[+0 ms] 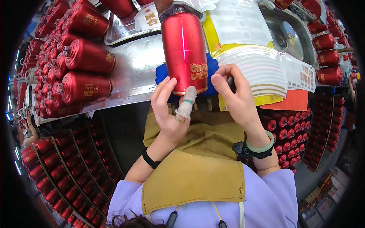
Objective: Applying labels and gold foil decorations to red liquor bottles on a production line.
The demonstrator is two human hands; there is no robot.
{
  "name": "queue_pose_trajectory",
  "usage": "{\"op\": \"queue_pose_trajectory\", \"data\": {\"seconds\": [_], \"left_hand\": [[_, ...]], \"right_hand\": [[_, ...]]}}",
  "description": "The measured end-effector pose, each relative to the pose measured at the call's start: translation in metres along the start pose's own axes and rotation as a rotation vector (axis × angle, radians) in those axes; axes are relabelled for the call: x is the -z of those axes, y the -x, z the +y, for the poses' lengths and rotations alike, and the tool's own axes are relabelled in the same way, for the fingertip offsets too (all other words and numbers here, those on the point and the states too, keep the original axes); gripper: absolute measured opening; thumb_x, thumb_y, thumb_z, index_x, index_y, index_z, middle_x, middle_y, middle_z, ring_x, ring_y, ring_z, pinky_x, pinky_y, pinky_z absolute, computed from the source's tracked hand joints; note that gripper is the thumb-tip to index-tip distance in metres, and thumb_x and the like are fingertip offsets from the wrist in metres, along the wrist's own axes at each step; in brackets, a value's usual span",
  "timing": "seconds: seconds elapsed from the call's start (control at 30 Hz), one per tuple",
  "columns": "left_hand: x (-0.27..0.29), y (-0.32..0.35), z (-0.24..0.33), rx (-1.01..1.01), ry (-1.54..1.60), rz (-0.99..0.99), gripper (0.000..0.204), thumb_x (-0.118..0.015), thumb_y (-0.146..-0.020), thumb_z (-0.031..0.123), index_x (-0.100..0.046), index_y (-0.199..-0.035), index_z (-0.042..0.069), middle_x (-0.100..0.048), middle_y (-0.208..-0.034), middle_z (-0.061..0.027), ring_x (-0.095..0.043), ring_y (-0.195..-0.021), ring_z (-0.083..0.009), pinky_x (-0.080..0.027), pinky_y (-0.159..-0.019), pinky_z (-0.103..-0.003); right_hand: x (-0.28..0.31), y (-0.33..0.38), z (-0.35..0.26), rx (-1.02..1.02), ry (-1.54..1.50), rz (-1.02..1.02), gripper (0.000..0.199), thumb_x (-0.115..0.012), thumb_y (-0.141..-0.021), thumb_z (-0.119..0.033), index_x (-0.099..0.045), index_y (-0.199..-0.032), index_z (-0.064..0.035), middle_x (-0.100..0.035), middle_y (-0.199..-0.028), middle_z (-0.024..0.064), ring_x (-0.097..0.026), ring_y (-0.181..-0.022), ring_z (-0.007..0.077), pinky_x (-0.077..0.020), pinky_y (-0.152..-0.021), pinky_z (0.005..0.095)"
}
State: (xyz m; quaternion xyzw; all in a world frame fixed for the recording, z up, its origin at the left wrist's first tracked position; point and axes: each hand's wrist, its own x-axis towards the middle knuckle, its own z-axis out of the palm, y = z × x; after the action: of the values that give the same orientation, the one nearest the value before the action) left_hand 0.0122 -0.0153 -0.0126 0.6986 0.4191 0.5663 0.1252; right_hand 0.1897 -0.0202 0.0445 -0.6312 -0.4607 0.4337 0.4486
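A shiny red bottle [181,49] lies on a blue pad [162,74], its neck pointing away from me and its base toward me. Gold raised characters [198,72] sit low on its right side. My left hand [171,114] grips the bottle's base end, fingertips on its lower left and the thumb at the bottom edge. That thumb wears a white wrap [186,107] with a green band. To the right of the base, my right hand [237,93] is open, thumb and forefinger curved and apart, close to the gold characters. Nothing shows between those fingers.
Red bottles [89,55] lie stacked at the left on the metal table [133,57]. White label sheets [251,68] on yellow backing lie at the right, beside a metal sink [304,41]. Racks of bottles [68,171] stand below on the left, more bottles [287,133] below right.
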Motion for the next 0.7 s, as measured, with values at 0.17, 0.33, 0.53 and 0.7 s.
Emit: {"op": "queue_pose_trajectory", "data": {"seconds": [0.17,0.33,0.53,0.7], "left_hand": [[-0.009,-0.002,0.019,0.035,-0.224,-0.099,0.062,-0.088,-0.079,0.01,-0.057,-0.133,0.0,-0.054,-0.136,-0.0171,-0.052,-0.125,-0.0378,-0.048,-0.1,-0.044],[0.001,-0.001,0.013,-0.057,-0.376,-0.155,0.067,-0.086,-0.079,0.011,-0.055,-0.136,-0.004,-0.059,-0.131,-0.0194,-0.056,-0.122,-0.0394,-0.047,-0.102,-0.045],[0.01,0.008,-0.009,0.165,0.127,-0.073,0.041,-0.075,-0.086,-0.011,-0.069,-0.126,-0.002,-0.059,-0.138,-0.017,-0.062,-0.125,-0.0322,-0.048,-0.111,-0.041],[0.012,-0.011,-0.005,0.133,-0.037,-0.099,0.041,-0.077,-0.083,-0.01,-0.072,-0.123,-0.001,-0.063,-0.139,-0.0162,-0.064,-0.123,-0.0288,-0.052,-0.104,-0.04]], "right_hand": [[0.005,0.002,0.004,0.083,-0.133,0.074,0.02,-0.052,-0.105,-0.012,-0.056,-0.12,0.0012,-0.056,-0.093,0.003,-0.052,-0.088,0.0112,-0.0464,-0.084,0.0276],[0.018,0.005,0.006,0.039,-0.14,0.087,0.018,-0.055,-0.103,-0.008,-0.059,-0.118,0.0009,-0.062,-0.101,0.0048,-0.056,-0.093,0.0104,-0.0476,-0.086,0.0267],[0.048,0.014,0.015,0.099,-0.156,0.081,0.017,-0.054,-0.105,-0.005,-0.058,-0.12,-0.0022,-0.058,-0.104,-0.0016,-0.052,-0.096,0.005,-0.0437,-0.088,0.0216],[0.102,0.008,0.037,0.04,0.095,0.217,0.022,-0.064,-0.1,-0.017,-0.064,-0.115,-0.0018,-0.065,-0.109,0.0103,-0.062,-0.105,0.0186,-0.0476,-0.093,0.0304]]}}
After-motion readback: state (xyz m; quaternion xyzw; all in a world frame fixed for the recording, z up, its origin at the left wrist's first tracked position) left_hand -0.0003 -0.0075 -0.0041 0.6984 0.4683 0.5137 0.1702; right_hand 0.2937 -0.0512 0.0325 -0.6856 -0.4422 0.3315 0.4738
